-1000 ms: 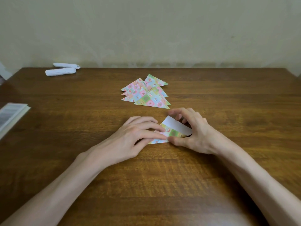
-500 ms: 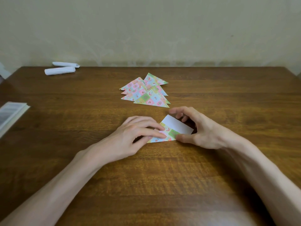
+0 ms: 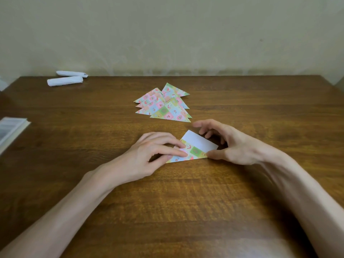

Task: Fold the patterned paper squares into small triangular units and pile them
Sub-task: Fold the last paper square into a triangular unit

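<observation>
Head view: left hand (image 3: 149, 155) presses nearly straight fingers onto the part-folded patterned paper (image 3: 197, 148) at mid-table (image 3: 186, 202), its white flap at the far right. Right hand (image 3: 237, 144) arches loosely spread fingers over the flap, thumb tip touching the paper's right corner. Pile of folded triangles (image 3: 164, 108) lies just beyond, apart.

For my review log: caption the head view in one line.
Left hand presses a half-folded patterned paper to the table, right hand touching its corner, folded triangles piled behind.
</observation>
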Demonstrator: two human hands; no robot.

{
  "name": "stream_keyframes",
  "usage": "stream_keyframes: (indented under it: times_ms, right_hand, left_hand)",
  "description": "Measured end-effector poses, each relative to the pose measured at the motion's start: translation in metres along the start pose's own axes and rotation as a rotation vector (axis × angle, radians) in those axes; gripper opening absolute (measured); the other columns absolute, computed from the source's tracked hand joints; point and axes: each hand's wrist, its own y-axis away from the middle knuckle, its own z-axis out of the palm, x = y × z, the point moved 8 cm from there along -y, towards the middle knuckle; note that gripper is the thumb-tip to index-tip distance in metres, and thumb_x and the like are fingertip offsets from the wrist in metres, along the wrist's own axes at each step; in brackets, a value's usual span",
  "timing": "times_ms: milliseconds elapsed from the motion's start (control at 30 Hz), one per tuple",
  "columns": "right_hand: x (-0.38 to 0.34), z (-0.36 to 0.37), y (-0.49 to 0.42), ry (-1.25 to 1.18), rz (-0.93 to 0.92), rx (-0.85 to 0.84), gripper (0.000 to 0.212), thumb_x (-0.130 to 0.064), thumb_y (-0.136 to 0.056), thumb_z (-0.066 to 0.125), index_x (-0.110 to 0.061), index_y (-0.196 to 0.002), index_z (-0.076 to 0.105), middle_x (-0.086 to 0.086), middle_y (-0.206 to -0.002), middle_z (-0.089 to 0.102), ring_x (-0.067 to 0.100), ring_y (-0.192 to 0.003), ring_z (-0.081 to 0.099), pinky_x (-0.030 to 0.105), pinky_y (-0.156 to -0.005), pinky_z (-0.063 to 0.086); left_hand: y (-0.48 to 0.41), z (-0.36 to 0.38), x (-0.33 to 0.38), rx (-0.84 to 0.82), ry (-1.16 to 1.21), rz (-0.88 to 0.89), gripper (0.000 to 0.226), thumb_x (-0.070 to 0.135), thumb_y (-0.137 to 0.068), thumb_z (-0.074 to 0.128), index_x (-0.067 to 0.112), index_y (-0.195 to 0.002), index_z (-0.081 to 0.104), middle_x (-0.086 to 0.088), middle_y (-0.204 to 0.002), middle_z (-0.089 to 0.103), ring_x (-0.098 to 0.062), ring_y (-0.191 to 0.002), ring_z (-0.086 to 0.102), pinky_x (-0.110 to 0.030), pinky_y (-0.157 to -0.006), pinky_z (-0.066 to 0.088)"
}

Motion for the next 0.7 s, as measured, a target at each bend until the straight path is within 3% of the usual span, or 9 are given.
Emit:
stream_keyframes:
  times_ms: [333,533,700]
  right_hand:
    - [-0.001,0.001,0.002,0.025,-0.004,-0.02,0.081,0.007,-0.084,0.074,-0.037,-0.146,0.044,-0.009,-0.128,0.053,0.0,-0.112,0.052,0.012,-0.082,0.042]
    - [0.0,0.0,0.003,0.029,-0.004,-0.02,0.08,0.005,-0.085,0.074,-0.041,-0.144,0.046,-0.011,-0.129,0.053,0.0,-0.116,0.051,0.011,-0.083,0.042]
    - [-0.002,0.002,0.001,0.026,0.01,0.05,0.065,-0.017,-0.087,0.08,-0.042,-0.14,0.051,-0.012,-0.126,0.053,-0.001,-0.113,0.051,0.007,-0.085,0.038]
  left_hand:
    - [0.002,-0.001,0.001,0.01,0.014,-0.002,0.034,0.023,-0.107,0.054,0.041,-0.131,0.069,0.028,-0.139,0.057,-0.005,-0.141,0.044,-0.036,-0.118,0.026]
    - [0.005,-0.012,-0.011,0.083,0.09,-0.08,0.03,0.031,-0.095,0.072,0.036,-0.124,0.074,0.03,-0.135,0.062,0.002,-0.142,0.043,-0.036,-0.121,0.031]
    - [0.008,-0.015,-0.017,0.048,0.076,-0.119,0.029,0.04,-0.094,0.072,0.045,-0.122,0.073,0.034,-0.136,0.059,0.005,-0.145,0.036,-0.039,-0.121,0.025]
